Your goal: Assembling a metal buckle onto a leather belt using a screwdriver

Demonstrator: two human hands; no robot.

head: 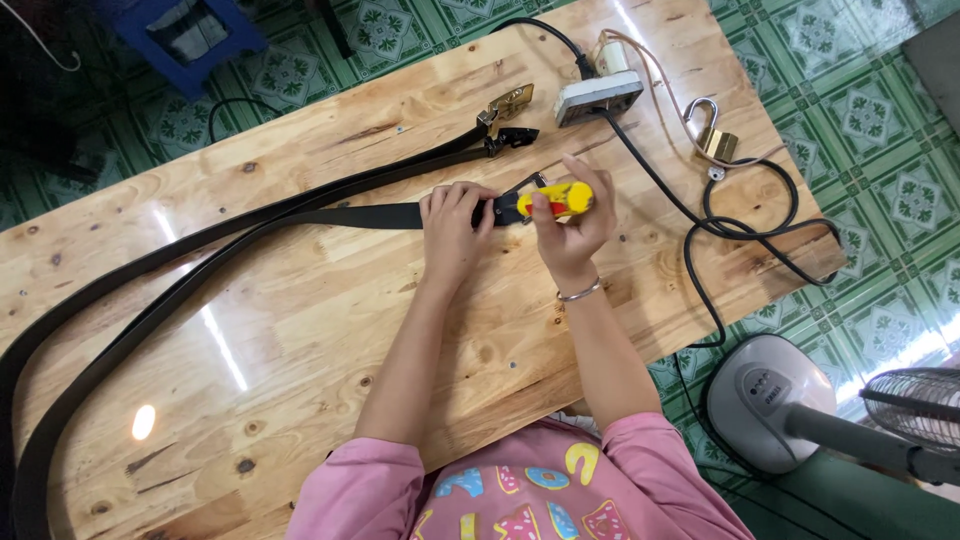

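Wooden table [300, 330], left hand [452, 225] pressing black belt [350, 215], right hand [572, 225] gripping yellow screwdriver [556, 200]

Looks like a home turned small workshop: a knotty pine table [300, 330] sits on green patterned floor tiles [860, 110], with a blue plastic stool [190, 35] up at eleven o'clock. Black belts [200, 250] run across the wood, a power strip [598, 97] and padlock [712, 140] at one o'clock, and a grey pedestal fan [780, 400] stands at four o'clock.
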